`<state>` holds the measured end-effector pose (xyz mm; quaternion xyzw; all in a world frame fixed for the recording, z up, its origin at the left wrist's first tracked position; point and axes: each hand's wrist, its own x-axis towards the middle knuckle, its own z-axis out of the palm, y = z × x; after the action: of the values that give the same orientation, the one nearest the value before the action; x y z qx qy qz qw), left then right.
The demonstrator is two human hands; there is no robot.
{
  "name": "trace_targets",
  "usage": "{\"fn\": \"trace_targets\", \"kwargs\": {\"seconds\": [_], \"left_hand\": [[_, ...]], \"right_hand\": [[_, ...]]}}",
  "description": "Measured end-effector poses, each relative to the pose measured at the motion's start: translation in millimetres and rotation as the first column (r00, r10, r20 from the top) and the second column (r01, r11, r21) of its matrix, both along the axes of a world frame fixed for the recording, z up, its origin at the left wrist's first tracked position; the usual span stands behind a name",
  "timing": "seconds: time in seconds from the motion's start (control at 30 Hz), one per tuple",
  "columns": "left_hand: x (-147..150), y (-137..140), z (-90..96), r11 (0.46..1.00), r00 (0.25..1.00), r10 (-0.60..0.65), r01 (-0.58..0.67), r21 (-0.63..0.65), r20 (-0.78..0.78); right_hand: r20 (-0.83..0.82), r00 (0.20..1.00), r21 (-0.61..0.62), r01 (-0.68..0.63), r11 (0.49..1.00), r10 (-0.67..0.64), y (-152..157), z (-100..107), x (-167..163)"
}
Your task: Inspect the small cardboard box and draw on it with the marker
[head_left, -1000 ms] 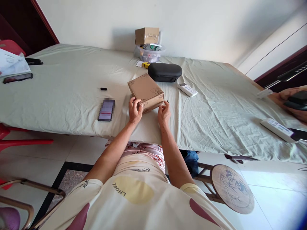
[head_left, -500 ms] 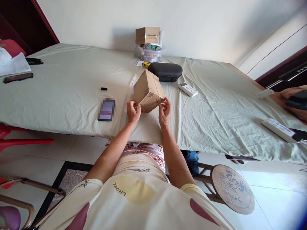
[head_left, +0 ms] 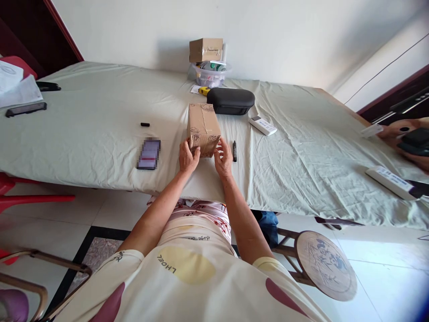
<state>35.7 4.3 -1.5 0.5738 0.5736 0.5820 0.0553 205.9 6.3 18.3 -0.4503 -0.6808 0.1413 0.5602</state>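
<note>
A brown cardboard box [head_left: 203,125] with black drawn scribbles stands on the cloth-covered table in front of me. My left hand [head_left: 188,156] grips its near left corner, thumb on the front face. At the near right corner, my right hand [head_left: 223,157] is curled with its fingers against the box. Just right of that hand lies a black marker [head_left: 235,151]. A small black piece that looks like a marker cap [head_left: 145,124] rests farther left. The underside of the box is hidden.
Behind the box sit a black zip case [head_left: 231,100], a yellow tape measure [head_left: 203,91] and a plastic basket [head_left: 209,78] beneath another carton [head_left: 206,49]. A phone [head_left: 149,154] lies left; a white device [head_left: 263,125] lies right. A round stool [head_left: 325,264] stands below the table's edge.
The box has turned and tipped, so its scribbled top and front now face me. My right hand has shifted left with it, and the black marker has come into view.
</note>
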Motion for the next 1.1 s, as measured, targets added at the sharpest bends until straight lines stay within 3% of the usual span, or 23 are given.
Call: {"fn": "trace_targets", "kwargs": {"seconds": [0.3,0.47,0.63,0.73,0.83,0.93,1.1], "left_hand": [[-3,-5,6.9,0.996,0.996,0.025,-0.017,0.090,-0.089],[-6,-6,12.3,0.997,0.995,-0.015,0.022,0.073,-0.099],[-10,-7,15.1,0.996,0.993,-0.072,0.077,0.050,-0.089],[-12,-6,15.8,0.993,0.992,-0.107,0.109,0.046,-0.062],[-12,-5,16.1,0.988,0.991,-0.134,0.131,0.084,0.026],[-11,-2,15.5,0.982,0.962,-0.172,0.149,0.120,0.212],[-9,4,12.8,0.966,0.810,-0.254,0.238,0.100,0.528]], "right_hand": [[0.087,0.996,-0.154,0.031,0.988,-0.017,-2,-2,-2],[0.230,0.973,-0.253,0.095,0.963,-0.036,-4,-3,-3],[0.412,0.909,-0.234,0.171,0.957,-0.061,-5,-5,-4],[0.412,0.909,-0.230,0.170,0.958,-0.062,-4,-7,-6],[0.315,0.942,-0.182,0.177,0.967,-0.113,-2,-8,-5],[0.151,0.973,-0.053,0.186,0.981,-0.176,-1,-8,-4],[-0.017,0.990,0.170,0.143,0.975,-0.142,-4,-2,-5]]}}
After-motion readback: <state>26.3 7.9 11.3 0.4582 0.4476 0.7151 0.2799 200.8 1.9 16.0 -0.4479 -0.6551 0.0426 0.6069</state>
